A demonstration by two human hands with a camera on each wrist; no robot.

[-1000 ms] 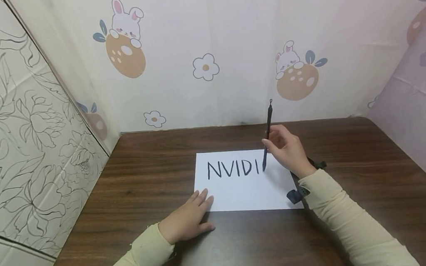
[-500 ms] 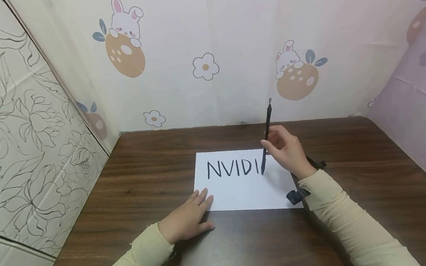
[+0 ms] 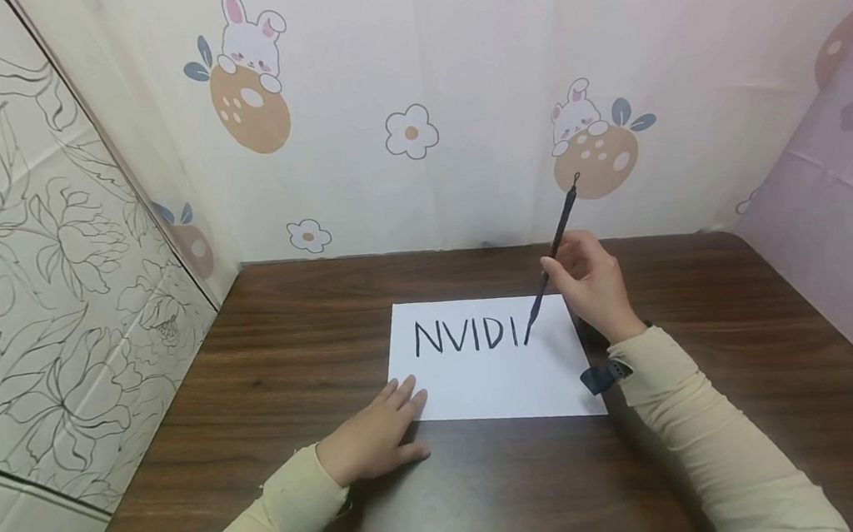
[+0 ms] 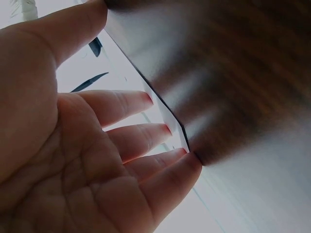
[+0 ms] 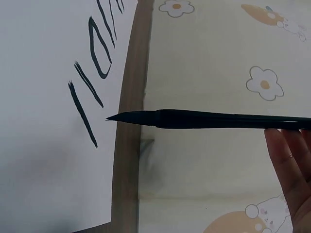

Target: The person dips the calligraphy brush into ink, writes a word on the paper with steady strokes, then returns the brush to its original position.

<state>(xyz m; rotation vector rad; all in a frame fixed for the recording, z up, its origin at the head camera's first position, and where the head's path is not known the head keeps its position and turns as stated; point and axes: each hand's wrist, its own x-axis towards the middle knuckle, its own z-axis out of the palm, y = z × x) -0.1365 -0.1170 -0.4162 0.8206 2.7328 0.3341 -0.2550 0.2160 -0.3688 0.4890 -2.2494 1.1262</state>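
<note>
A white sheet of paper (image 3: 496,387) lies on the table, with the black brushed letters "NVIDI" (image 3: 465,335) and a slanted stroke after them. My right hand (image 3: 595,288) pinches the handle of a black calligraphy brush (image 3: 562,226) between thumb and fingers, over the sheet's upper right part. The brush leans with its top toward the right. In the right wrist view its pointed dark tip (image 5: 121,117) stands beside the last strokes. My left hand (image 3: 374,434) rests with straight, spread fingers on the paper's lower left corner; its palm shows in the left wrist view.
The dark wooden table (image 3: 289,335) carries the sheet. A pale curtain (image 3: 471,62) with rabbit and flower prints hangs behind it, and a floral panel (image 3: 56,245) stands at the left. A dark wrist strap (image 3: 605,375) is on the right wrist.
The brush tip first moved down, making the slanted stroke, then rose back toward its top. My right hand shifted up and right, tilting the brush more. The left hand stayed put.
</note>
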